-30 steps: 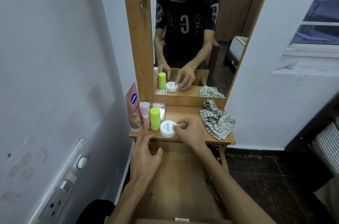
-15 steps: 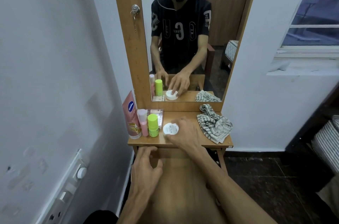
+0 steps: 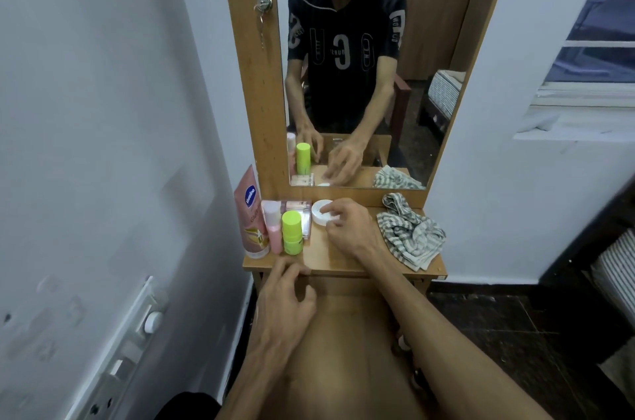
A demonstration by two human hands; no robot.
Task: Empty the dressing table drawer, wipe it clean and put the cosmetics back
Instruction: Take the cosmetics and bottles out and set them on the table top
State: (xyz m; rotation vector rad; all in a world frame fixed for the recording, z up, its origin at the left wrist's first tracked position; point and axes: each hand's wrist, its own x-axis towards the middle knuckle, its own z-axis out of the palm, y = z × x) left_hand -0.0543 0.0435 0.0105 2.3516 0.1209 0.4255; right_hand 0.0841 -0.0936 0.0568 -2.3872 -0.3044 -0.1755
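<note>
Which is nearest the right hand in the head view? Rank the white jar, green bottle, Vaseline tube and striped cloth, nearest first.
1. white jar: under the right hand fingers, touching.
2. green bottle and striped cloth: either side of the hand, too close to call.
3. Vaseline tube: far left, by the wall.

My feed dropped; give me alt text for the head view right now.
The right hand holds a white jar on the dressing table, beside a tube, pink bottle and green bottle. A striped cloth lies right; the left hand hovers over the open drawer.
</note>
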